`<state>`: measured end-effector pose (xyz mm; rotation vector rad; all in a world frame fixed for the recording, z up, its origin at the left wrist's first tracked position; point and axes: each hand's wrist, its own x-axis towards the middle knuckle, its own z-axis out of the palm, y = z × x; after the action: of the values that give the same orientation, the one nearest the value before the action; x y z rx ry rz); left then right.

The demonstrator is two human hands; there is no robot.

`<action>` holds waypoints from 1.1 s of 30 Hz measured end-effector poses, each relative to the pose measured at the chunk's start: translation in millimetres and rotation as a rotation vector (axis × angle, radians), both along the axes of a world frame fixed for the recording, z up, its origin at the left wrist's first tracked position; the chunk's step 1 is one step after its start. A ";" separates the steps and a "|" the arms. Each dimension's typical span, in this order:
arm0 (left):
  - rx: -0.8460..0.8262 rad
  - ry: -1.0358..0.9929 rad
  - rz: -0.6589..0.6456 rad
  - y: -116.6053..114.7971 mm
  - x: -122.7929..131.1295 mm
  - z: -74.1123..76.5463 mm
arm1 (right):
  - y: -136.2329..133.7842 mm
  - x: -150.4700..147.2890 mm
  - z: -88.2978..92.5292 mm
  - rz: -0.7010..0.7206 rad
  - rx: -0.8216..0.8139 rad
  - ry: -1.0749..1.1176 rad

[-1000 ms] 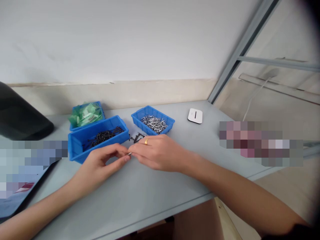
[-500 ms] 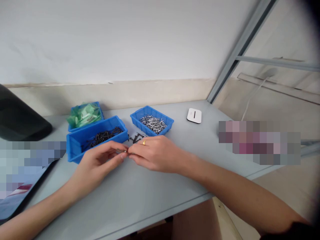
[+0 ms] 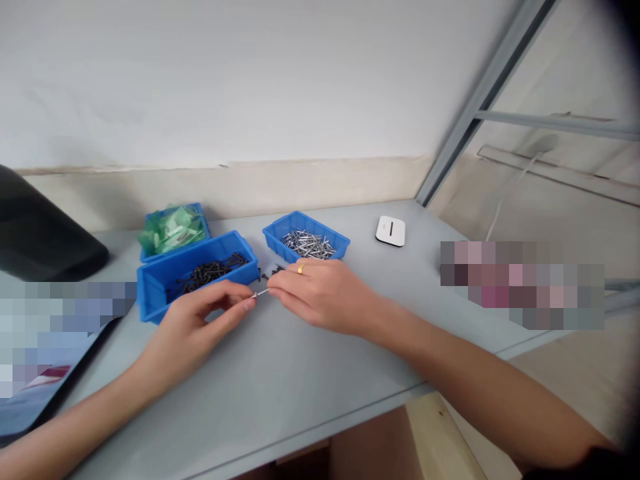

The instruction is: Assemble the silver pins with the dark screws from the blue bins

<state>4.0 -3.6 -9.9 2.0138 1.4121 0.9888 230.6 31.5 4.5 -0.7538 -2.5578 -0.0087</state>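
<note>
A thin silver metal pin spans the small gap between my two hands, above the grey table. The thumb and fingertips of my left hand pinch its left end. My right hand, with a gold ring on one finger, grips the other end with fingers pressed together. Behind my left hand stands a blue bin of black screws. A smaller blue tray holding many similar silver pins is just beyond my right hand. Several loose black screws lie on the table between them, partly hidden by my right hand.
Another blue bin with green plastic packets stands by the wall. A white box-shaped device lies at the back right. A dark cylinder and a tablet-like screen are at left. A metal frame post rises at right.
My right hand has moved slightly right and up, away from the left fingertips, and the silver pin now shows between them. The view has shifted a little.
</note>
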 end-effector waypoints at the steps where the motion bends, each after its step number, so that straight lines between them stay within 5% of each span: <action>1: 0.010 0.016 0.009 -0.3 0.4 1.6 | 0.4 0.3 1.0 -0.013 -0.008 0.006; 19: 0.312 0.286 -0.086 -6.4 -10.2 13.5 | 0.6 1.5 1.0 0.033 -0.043 -0.062; 26: 0.407 0.377 0.102 0.4 -23.2 26.7 | 3.5 1.9 2.0 0.031 0.037 0.141; 33: 0.268 0.252 0.002 2.3 -17.5 19.6 | 3.4 4.0 1.4 0.142 -0.031 0.075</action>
<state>-13.6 -1.3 9.7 2.4038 1.4719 0.9971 234.7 34.9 5.9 -0.5710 -2.5395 0.1038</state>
